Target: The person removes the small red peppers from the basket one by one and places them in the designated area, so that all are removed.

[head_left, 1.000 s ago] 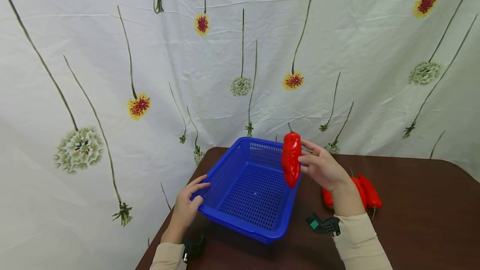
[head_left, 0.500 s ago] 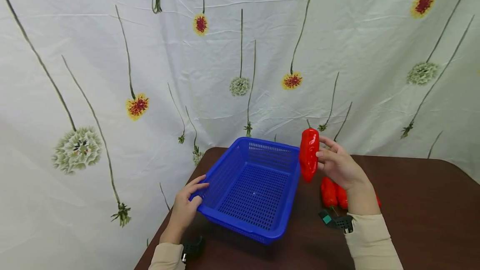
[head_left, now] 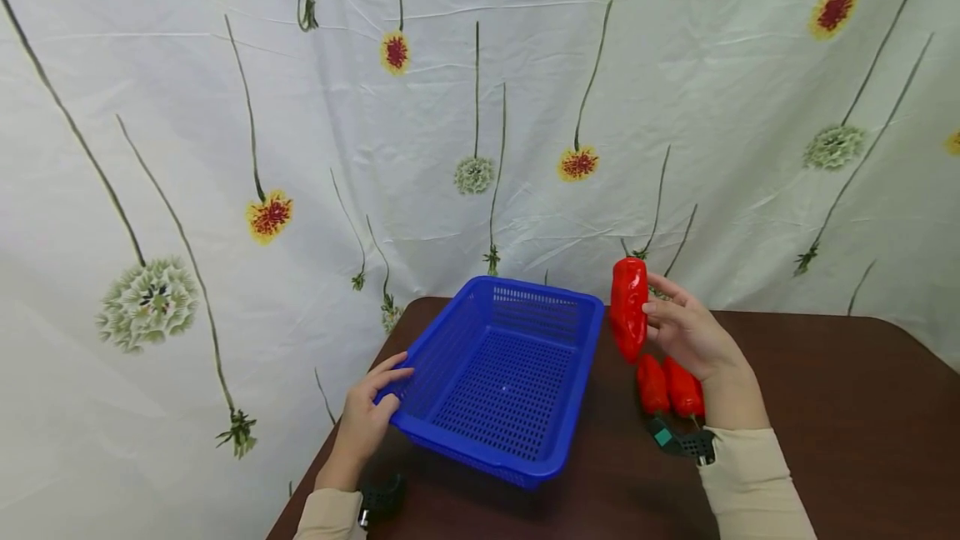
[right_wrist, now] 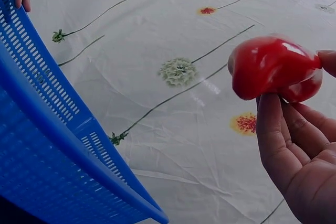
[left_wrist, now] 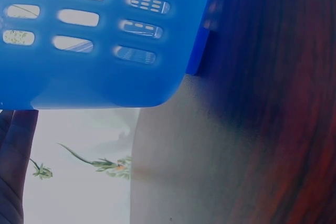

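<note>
My right hand pinches a long, glossy red pepper between thumb and fingers. It hangs upright, stem up and tip down, just right of the basket's far right corner. The right wrist view shows the same pepper end-on, its rounded lobes nearest the camera. A blue plastic basket with slotted walls stands on the left part of the table, and no pepper shows inside. At its left rim, my left hand grips the edge with fingers over it. In the left wrist view the basket wall hides most of that hand.
Red peppers lie on the dark brown table, partly behind my right wrist. A white cloth printed with flowers hangs behind the table. Black wrist straps sit at the cuffs.
My right hand has carried the red pepper rightward, from over the basket's right rim to outside it. The left hand keeps its place on the rim. The head view has shifted slightly.
</note>
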Action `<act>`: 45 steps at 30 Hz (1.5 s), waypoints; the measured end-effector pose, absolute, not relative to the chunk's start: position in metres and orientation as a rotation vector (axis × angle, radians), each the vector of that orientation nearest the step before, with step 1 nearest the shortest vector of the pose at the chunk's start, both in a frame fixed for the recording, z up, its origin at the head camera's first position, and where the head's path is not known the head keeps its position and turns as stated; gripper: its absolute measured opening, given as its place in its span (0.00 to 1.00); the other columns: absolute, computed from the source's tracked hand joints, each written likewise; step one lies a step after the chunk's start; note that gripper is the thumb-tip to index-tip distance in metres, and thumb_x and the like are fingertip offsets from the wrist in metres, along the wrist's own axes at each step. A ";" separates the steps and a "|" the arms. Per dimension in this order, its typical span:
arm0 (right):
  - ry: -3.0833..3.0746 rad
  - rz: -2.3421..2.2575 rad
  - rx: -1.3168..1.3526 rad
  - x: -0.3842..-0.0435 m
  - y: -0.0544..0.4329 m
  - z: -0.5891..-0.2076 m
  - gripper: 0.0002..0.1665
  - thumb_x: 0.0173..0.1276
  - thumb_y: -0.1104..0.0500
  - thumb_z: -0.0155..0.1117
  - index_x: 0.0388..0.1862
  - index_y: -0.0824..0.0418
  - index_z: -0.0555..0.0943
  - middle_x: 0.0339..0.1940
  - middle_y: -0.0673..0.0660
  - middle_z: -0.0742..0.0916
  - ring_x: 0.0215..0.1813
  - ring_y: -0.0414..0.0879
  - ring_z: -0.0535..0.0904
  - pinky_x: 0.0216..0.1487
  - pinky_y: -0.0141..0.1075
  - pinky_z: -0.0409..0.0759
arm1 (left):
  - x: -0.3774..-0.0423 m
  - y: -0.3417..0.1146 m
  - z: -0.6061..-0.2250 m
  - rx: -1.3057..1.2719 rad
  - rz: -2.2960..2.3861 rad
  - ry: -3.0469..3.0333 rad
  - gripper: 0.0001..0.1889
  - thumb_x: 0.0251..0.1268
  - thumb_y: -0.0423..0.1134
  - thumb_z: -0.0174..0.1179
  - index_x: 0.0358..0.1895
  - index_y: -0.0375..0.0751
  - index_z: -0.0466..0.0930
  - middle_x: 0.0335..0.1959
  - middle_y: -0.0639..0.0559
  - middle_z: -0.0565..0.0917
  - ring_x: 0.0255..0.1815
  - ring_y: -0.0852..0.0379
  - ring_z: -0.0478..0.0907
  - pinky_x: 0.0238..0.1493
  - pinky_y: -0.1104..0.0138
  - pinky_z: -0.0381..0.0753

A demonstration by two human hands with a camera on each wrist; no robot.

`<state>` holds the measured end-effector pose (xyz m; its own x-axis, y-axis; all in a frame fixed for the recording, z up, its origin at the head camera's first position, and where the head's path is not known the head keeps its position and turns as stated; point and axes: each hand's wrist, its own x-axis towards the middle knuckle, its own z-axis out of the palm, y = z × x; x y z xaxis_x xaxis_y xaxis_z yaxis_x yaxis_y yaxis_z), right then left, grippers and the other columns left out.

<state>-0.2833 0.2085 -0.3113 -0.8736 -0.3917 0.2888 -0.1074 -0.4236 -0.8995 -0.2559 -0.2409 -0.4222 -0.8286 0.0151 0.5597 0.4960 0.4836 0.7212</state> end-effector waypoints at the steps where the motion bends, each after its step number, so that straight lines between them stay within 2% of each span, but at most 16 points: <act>1: 1.577 -2.415 -0.694 -0.283 0.209 -0.312 0.21 0.76 0.67 0.47 0.62 0.50 0.72 0.49 0.49 0.87 0.47 0.41 0.84 0.50 0.33 0.82 | -0.256 -0.241 -0.423 -0.423 -1.319 -2.246 0.23 0.55 0.19 0.48 0.52 0.31 0.85 0.66 0.40 0.79 0.71 0.36 0.71 0.60 0.86 0.60; 20: 1.511 -2.433 -0.689 -0.286 0.239 -0.319 0.22 0.77 0.68 0.45 0.60 0.49 0.79 0.49 0.50 0.90 0.47 0.42 0.86 0.49 0.34 0.83 | -0.255 -0.242 -0.425 -0.417 -1.330 -2.237 0.23 0.55 0.19 0.48 0.52 0.32 0.85 0.66 0.40 0.79 0.71 0.37 0.71 0.60 0.86 0.60; 35: 1.518 -2.464 -0.581 -0.287 0.254 -0.327 0.20 0.77 0.66 0.46 0.59 0.48 0.76 0.49 0.50 0.89 0.45 0.42 0.87 0.47 0.34 0.83 | -0.253 -0.242 -0.422 -0.394 -1.309 -2.257 0.24 0.56 0.19 0.49 0.52 0.35 0.86 0.66 0.44 0.80 0.72 0.42 0.70 0.57 0.83 0.61; 45: 1.475 -2.487 -0.596 -0.287 0.267 -0.332 0.22 0.77 0.67 0.45 0.59 0.48 0.79 0.50 0.51 0.89 0.45 0.44 0.87 0.46 0.36 0.83 | -0.253 -0.242 -0.422 -0.399 -1.314 -2.262 0.23 0.57 0.19 0.49 0.53 0.34 0.85 0.66 0.43 0.79 0.72 0.41 0.70 0.57 0.83 0.61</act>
